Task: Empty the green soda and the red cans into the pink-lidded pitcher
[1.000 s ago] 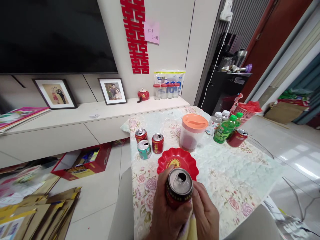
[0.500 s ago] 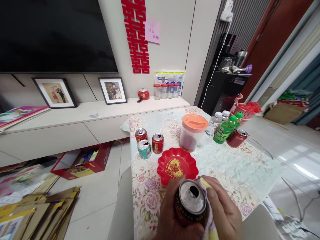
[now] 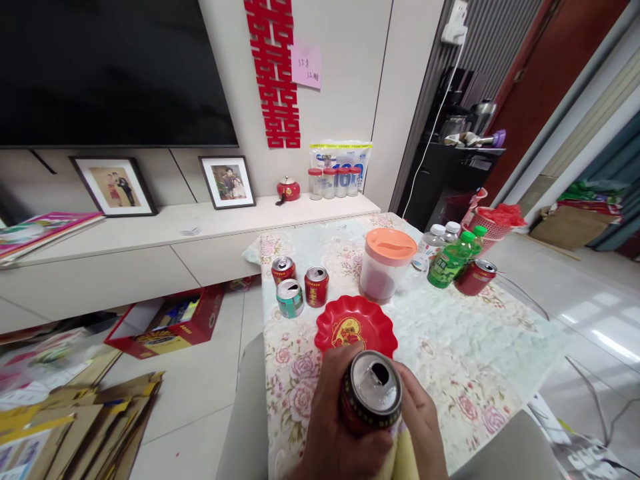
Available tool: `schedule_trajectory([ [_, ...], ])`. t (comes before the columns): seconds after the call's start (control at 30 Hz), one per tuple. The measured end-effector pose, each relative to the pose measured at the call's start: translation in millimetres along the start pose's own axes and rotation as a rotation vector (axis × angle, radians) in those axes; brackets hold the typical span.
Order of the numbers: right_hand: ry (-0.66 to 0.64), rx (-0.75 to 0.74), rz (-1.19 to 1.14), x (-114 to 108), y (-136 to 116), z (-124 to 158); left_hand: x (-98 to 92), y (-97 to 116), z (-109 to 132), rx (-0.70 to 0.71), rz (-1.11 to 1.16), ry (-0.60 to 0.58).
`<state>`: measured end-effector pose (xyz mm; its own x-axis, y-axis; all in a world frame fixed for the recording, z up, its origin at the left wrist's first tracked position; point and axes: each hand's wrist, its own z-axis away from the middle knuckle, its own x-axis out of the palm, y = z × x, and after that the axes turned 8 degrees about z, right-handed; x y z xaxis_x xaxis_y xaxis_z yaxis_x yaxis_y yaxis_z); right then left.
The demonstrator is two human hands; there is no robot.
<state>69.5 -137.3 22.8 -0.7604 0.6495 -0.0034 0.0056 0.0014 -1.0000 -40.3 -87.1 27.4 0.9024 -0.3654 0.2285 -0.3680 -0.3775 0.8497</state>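
My left hand [image 3: 333, 427] is wrapped round an opened red drink can [image 3: 371, 393], held upright over the near edge of the table. My right hand [image 3: 425, 423] presses a yellow cloth [image 3: 403, 460] against the can's right side. Just beyond the can lies a red scalloped plate [image 3: 356, 325] with a heart design. Three more opened cans stand further back on the left: a red can [image 3: 283, 269], a teal can [image 3: 289, 297] and another red can [image 3: 317, 286].
A clear jug with an orange lid [image 3: 386, 263] stands behind the plate. Green bottles [image 3: 450, 259], clear bottles and a tipped red can [image 3: 475, 276] sit at the right. The floral tablecloth [image 3: 465, 347] covers the table. Cardboard [image 3: 75, 427] lies on the floor at left.
The can shifted right and down, then came back a little towards the plate. My right hand with the cloth slid from the can's top edge down its right side.
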Motion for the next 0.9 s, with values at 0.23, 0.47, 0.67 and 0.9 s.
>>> schedule_trajectory([
  [0.23,0.169,-0.219,0.216,-1,-9,16,-2.9,-4,1,-0.030,0.048,0.019],
  [0.47,0.354,-0.417,0.377,1,-20,31,-11.7,-15,13,-0.161,0.156,-0.053],
  [0.67,0.343,-0.668,0.557,-10,-17,29,-4.1,-9,26,-0.382,0.172,-0.011],
  [0.9,0.290,-0.700,0.517,-3,-21,29,7.9,6,19,-0.478,0.394,-0.003],
])
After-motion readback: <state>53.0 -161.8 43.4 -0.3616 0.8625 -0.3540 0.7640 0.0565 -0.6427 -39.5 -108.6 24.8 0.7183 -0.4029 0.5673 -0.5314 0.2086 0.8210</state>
